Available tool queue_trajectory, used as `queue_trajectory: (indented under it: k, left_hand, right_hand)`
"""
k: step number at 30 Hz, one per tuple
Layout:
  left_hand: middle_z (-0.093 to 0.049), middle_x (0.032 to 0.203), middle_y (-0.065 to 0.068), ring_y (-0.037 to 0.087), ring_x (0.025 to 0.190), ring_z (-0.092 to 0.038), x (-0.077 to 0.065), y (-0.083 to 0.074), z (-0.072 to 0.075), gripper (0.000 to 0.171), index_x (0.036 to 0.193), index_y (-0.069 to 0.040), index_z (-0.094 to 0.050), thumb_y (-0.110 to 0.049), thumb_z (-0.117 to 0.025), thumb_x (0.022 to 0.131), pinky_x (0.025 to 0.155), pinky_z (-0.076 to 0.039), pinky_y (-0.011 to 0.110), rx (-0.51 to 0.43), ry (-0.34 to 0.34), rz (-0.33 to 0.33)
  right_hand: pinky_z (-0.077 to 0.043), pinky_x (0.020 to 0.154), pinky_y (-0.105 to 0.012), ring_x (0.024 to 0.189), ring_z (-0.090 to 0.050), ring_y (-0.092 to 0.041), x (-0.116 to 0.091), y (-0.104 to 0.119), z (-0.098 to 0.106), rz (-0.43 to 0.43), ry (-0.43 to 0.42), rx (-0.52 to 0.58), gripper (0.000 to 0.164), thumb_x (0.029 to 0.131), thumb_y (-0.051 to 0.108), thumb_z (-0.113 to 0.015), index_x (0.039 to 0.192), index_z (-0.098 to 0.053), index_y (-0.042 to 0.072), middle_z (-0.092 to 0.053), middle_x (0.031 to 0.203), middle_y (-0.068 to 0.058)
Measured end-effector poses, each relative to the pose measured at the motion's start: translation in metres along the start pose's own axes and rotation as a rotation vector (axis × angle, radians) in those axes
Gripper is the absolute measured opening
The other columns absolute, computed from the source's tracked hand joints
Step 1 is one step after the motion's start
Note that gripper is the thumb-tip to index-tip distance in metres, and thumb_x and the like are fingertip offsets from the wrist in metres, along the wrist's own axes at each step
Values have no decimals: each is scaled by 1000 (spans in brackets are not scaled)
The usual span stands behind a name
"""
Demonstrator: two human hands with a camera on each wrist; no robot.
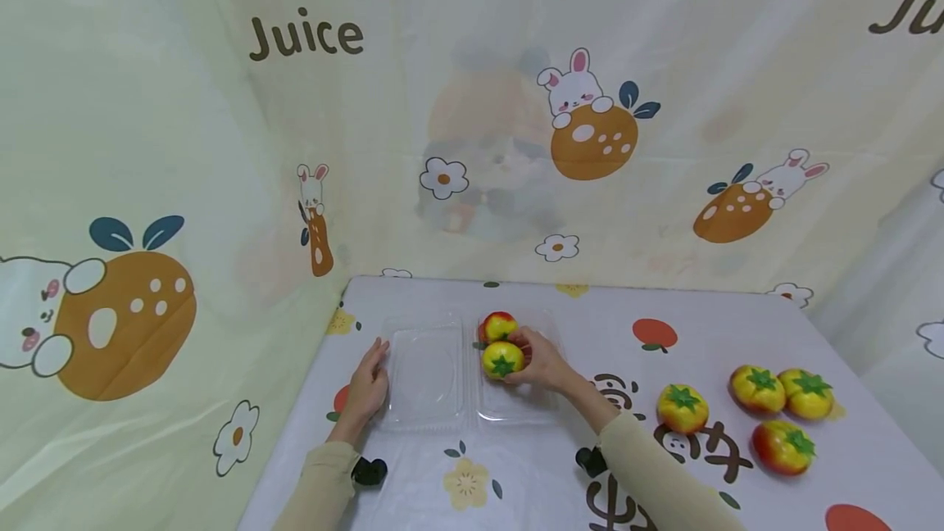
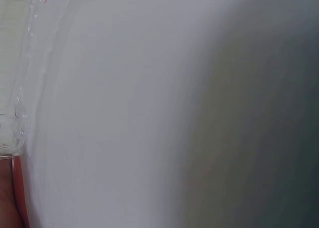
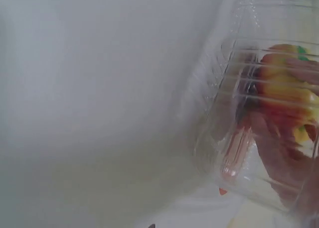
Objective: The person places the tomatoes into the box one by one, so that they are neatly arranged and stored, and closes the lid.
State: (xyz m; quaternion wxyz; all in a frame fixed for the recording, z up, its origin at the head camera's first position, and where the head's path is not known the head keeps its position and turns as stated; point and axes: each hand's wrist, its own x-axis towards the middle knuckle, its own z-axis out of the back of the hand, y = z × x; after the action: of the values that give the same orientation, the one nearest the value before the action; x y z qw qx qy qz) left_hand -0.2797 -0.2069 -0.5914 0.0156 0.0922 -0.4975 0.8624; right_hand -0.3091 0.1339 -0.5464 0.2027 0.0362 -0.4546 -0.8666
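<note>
A clear plastic clamshell box lies unfolded, its left half point(image 1: 426, 375) beside its right half point(image 1: 516, 410). My right hand point(image 1: 544, 360) grips a yellow persimmon-like fruit point(image 1: 503, 360) with a green star-shaped leaf top, over the right half. Just behind it sits another red-and-yellow fruit point(image 1: 499, 324) in that half. In the right wrist view, fruit point(image 3: 284, 88) and fingers show through the box's clear ribbed wall point(image 3: 229, 88). My left hand point(image 1: 367, 388) rests against the left half's outer edge with fingers extended; the left wrist view catches only a sliver of the hand point(image 2: 7, 198).
Several more fruits lie to the right on the printed tablecloth: a single one point(image 1: 682, 409), a touching pair point(image 1: 757, 389) behind, and a redder one point(image 1: 783, 447) nearer. Patterned curtains point(image 1: 487, 211) stand behind the table and along its sides.
</note>
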Motion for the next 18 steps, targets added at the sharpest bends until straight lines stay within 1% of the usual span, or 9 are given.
queue_trajectory:
  k: [4, 10, 14, 18]
  left_hand:
    - [-31, 158, 18, 37, 144, -29, 0, -1, -1, 51, 145, 2, -45, 4, -43, 94, 117, -25, 50, -3, 2, 9]
    - [-29, 159, 18, 37, 145, -27, 1, 1, 1, 51, 146, 1, -44, 4, -42, 95, 117, -24, 51, -2, 9, 11]
    - [-29, 159, 17, 37, 145, -27, 0, 1, 2, 51, 146, 0, -44, 4, -42, 95, 117, -24, 51, -17, 16, 12]
    - [-30, 158, 17, 37, 145, -27, -1, 0, 2, 51, 146, 0, -44, 4, -42, 95, 117, -24, 51, -26, 17, 8]
  right_hand:
    - [-50, 96, -50, 107, -59, -35, -2, 2, 3, -45, 0, -12, 67, 67, 9, -88, 123, -52, -3, -60, 119, -20]
    - [-49, 98, -49, 110, -58, -32, 0, 6, 4, -121, -25, -31, 72, 67, 14, -90, 126, -52, 0, -56, 124, -18]
    - [-47, 100, -52, 112, -57, -34, 1, 7, 2, -137, -37, -20, 73, 67, 15, -91, 126, -51, 1, -56, 125, -20]
    - [-46, 101, -55, 115, -57, -37, 1, 6, 1, -115, -42, 9, 72, 68, 14, -90, 127, -50, -1, -57, 128, -21]
